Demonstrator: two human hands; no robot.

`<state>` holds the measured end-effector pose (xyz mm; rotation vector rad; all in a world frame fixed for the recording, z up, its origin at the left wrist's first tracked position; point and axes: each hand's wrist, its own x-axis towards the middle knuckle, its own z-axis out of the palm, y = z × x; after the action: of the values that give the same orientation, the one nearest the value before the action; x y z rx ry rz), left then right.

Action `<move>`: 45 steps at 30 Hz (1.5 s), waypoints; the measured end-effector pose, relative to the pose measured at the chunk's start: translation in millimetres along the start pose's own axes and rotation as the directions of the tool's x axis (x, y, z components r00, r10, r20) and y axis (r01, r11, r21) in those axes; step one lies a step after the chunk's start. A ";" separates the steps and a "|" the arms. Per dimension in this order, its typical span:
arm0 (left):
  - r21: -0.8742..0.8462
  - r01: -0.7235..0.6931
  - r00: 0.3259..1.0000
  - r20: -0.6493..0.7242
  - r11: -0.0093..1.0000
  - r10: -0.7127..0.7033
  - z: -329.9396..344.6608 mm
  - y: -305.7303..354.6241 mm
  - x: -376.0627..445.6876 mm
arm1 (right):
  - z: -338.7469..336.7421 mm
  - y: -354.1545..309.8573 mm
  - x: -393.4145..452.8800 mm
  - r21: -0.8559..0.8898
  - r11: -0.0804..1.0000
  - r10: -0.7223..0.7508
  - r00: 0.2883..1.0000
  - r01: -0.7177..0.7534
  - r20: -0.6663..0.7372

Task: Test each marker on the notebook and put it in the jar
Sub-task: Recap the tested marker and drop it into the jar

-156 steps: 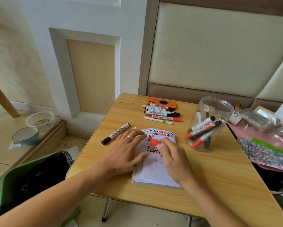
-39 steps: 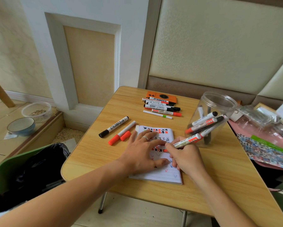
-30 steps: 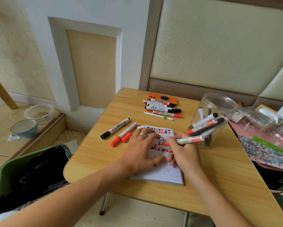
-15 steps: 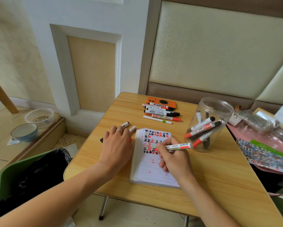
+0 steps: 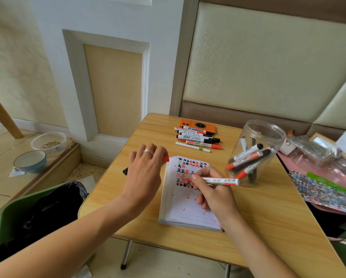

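My right hand [image 5: 214, 195] grips a white and red marker [image 5: 220, 180], its red tip touching the open notebook [image 5: 184, 209] among black and red test marks. My left hand [image 5: 146, 173] is at the notebook's left edge, its fingertips pinching a small red piece, seemingly a marker cap [image 5: 165, 158]. The end of a black marker [image 5: 125, 171] pokes out from under that hand. The clear plastic jar [image 5: 268, 133] stands tilted at the right with several markers inside. More markers [image 5: 198, 138] lie in a row at the back.
An orange box [image 5: 197, 124] lies behind the marker row. Bags and patterned paper [image 5: 324, 189] crowd the table's right edge. A green bin with a black liner [image 5: 37, 213] stands at the left, bowls [image 5: 30, 161] on the floor beyond.
My left hand left the notebook page, went to the markers on its left and now pinches the red piece. My right hand swapped markers and keeps writing with the white and red one.
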<state>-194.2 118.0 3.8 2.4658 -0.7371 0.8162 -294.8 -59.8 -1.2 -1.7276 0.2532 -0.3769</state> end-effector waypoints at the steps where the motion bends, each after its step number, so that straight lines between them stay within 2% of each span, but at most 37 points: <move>1: -0.028 -0.012 1.000 -0.002 1.000 0.012 -2.6 2.6 0.8 | 0.3 0.6 -0.1 -0.004 1.000 -0.010 1.000 0.010 0.004; 4: -0.191 -0.067 0.990 0.106 0.979 0.088 0.1 10.4 -5.1 | -0.1 2.1 0.3 0.010 1.000 -0.019 1.000 0.019 0.003; 6: -0.303 -0.031 0.969 0.224 0.953 0.102 5.9 14.0 -13.4 | -0.2 1.8 0.4 0.047 0.999 -0.018 1.000 0.017 0.008; 8: -0.317 -0.017 0.955 0.274 0.948 0.109 11.7 14.4 -18.7 | 0.5 0.9 0.1 0.072 0.997 -0.017 1.000 0.015 0.021; 13: -0.302 -0.002 0.960 0.266 0.953 0.086 15.9 15.5 -17.2 | 1.0 2.9 1.0 0.058 0.998 -0.027 0.999 0.025 0.040; 15: -0.351 0.001 0.956 0.275 0.936 0.103 15.5 17.2 -16.5 | 1.1 3.9 1.9 0.046 0.999 -0.024 0.999 0.023 0.039; 19: -0.463 -0.074 0.934 0.277 0.883 0.224 12.2 19.5 -17.6 | 1.0 4.2 2.6 0.046 0.999 -0.019 0.999 0.017 0.051; 24: -0.518 -0.004 0.950 0.265 0.856 0.165 6.0 18.4 -15.5 | -2.7 2.2 2.8 0.098 0.995 -0.015 0.999 0.011 0.048; 28: -0.569 -0.027 0.915 0.317 0.822 0.250 4.1 15.3 -18.1 | -3.5 1.6 2.7 0.069 0.997 -0.031 0.995 0.025 0.094; 31: -0.570 -0.010 0.916 0.324 0.822 0.236 3.8 14.5 -19.7 | -6.6 -0.5 3.9 0.149 0.989 0.001 0.995 -0.016 0.096; 36: -0.552 0.010 0.936 0.299 0.834 0.186 0.5 13.1 -18.4 | -12.1 3.5 9.7 0.354 0.930 0.131 0.989 -0.098 -0.072; 39: -0.575 -0.014 0.940 0.272 0.818 0.208 -3.4 15.8 -19.0 | -9.7 6.5 10.9 0.286 0.953 0.139 0.982 -0.097 -0.130; 43: -0.640 -0.058 0.951 0.197 0.766 0.237 -5.7 25.8 -18.3 | -4.5 2.5 7.5 0.202 0.973 0.127 0.989 -0.111 -0.069; 45: -0.671 -0.020 0.953 0.211 0.741 0.217 -4.7 28.0 -15.9 | -3.5 -0.6 6.6 0.168 0.978 0.137 0.989 -0.127 -0.048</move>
<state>-223.9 104.8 3.5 1.8905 -1.0773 0.1674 -290.1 -65.3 0.6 -1.5302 0.3683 -0.3426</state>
